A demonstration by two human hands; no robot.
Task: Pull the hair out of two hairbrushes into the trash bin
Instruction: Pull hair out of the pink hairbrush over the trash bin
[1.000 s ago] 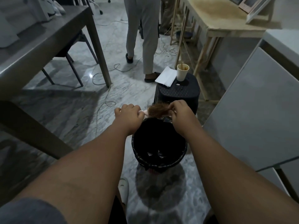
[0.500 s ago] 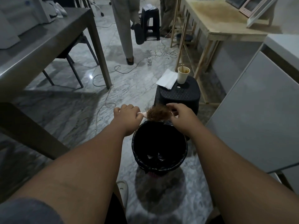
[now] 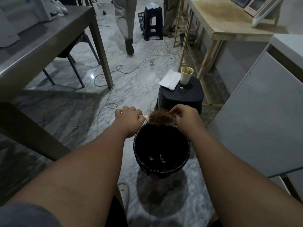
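Observation:
A pale pink hairbrush (image 3: 150, 118) is held level over the far rim of the black trash bin (image 3: 136, 145). My left hand (image 3: 128, 116) is closed around its handle. Reddish-brown hair (image 3: 162, 117) covers the brush head. My right hand (image 3: 184, 117) pinches that hair at the head's right end, fingers bunched. The bin is lined with a dark bag and holds a few dark scraps at the bottom. No second hairbrush is in view.
A black plastic stool (image 3: 181, 95) stands just behind the bin with a paper cup (image 3: 186, 75) and white paper (image 3: 169, 79) on it. Grey table (image 3: 49, 40) left, wooden table (image 3: 229, 22) and white cabinet (image 3: 262, 112) right. A person (image 3: 126, 22) walks away; cables cross the floor.
My hands with the brush have stayed over the bin, the right hand's fingers shifting on the hair. The person in the background has walked farther away.

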